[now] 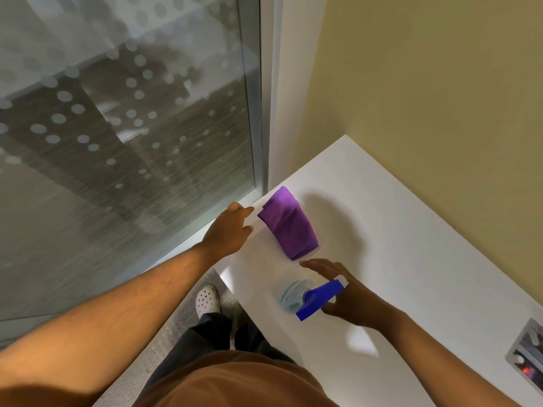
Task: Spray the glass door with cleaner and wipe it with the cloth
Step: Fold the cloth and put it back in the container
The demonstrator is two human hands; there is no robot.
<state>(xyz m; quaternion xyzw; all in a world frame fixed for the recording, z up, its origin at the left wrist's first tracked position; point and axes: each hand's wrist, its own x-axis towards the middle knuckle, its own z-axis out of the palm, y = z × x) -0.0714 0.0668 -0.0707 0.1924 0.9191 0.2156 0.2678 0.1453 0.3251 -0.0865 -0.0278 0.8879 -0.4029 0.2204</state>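
The glass door (123, 118), patterned with frosted dots, fills the left of the view. A folded purple cloth (289, 224) lies on the white table (396, 245) near the corner by the door. My left hand (230, 229) hovers just left of the cloth with loose fingers, holding nothing. A clear spray bottle with a blue trigger head (316, 298) stands near the table's front edge. My right hand (349, 292) is behind and beside the bottle, fingers spread around it; whether it touches the bottle I cannot tell.
A yellow wall (426, 83) runs behind the table. A white door frame (271, 98) separates glass and wall. A metal socket box (529, 356) is set in the table at right. My legs and a white shoe (207, 301) stand on grey carpet beside the table.
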